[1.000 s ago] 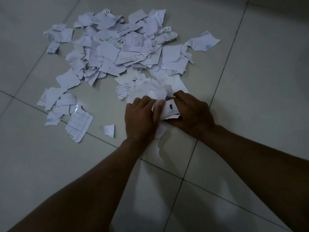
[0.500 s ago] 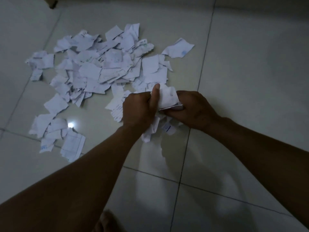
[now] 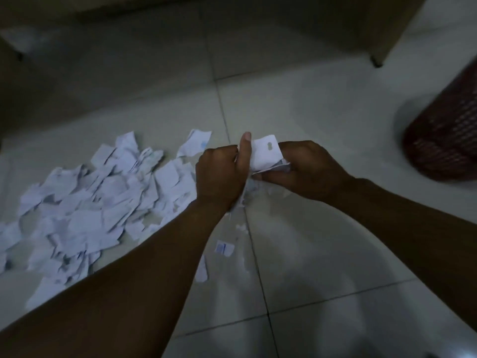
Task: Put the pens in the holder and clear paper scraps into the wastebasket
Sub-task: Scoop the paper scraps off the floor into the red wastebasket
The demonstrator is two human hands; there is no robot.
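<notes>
A bundle of white paper scraps (image 3: 264,156) is held above the tiled floor between both hands. My left hand (image 3: 222,174) grips it from the left with the thumb pointing up. My right hand (image 3: 307,169) grips it from the right and below. A big pile of torn paper scraps (image 3: 98,202) lies on the floor to the left. Two or three small scraps (image 3: 224,248) lie on the floor under my forearms. A dark red mesh wastebasket (image 3: 449,135) stands at the right edge. No pens or holder are in view.
The floor is pale tile (image 3: 322,254) with dark grout lines. A furniture leg (image 3: 376,63) stands at the back right, beyond the wastebasket. Dark furniture runs along the back edge.
Both hands have lifted the bundle of scraps off the floor. The view has swung to the right, so the pile sits further left and the wastebasket has come into sight.
</notes>
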